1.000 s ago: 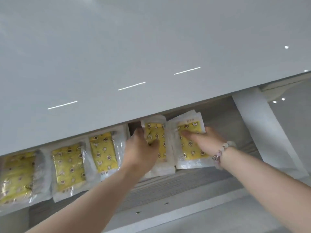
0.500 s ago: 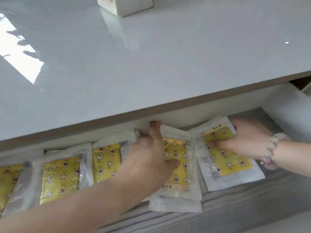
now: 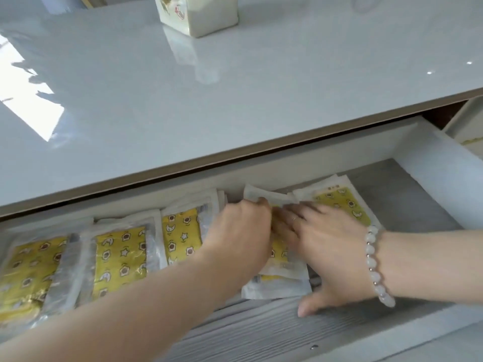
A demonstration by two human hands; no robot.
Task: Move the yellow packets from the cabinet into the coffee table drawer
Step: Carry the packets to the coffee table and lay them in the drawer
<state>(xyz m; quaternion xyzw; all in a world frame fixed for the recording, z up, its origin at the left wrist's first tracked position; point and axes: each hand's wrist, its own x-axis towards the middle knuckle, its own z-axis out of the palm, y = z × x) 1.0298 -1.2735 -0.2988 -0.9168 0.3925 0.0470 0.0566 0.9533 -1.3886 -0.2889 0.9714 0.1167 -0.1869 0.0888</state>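
Row of yellow packets (image 3: 120, 259) lies in the open drawer (image 3: 441, 178) from its left end, long axes front to back, far ends near the overhanging tabletop (image 3: 235, 100) edge. Left hand (image 3: 240, 231) fingers grip the middle stack (image 3: 277, 286); right hand (image 3: 332, 246) fingers lie released, flat across it. Bare drawer floor lies rightward.

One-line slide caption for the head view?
Left hand and right hand rest on a stack of yellow packets in the open drawer, beside more packets in a row.
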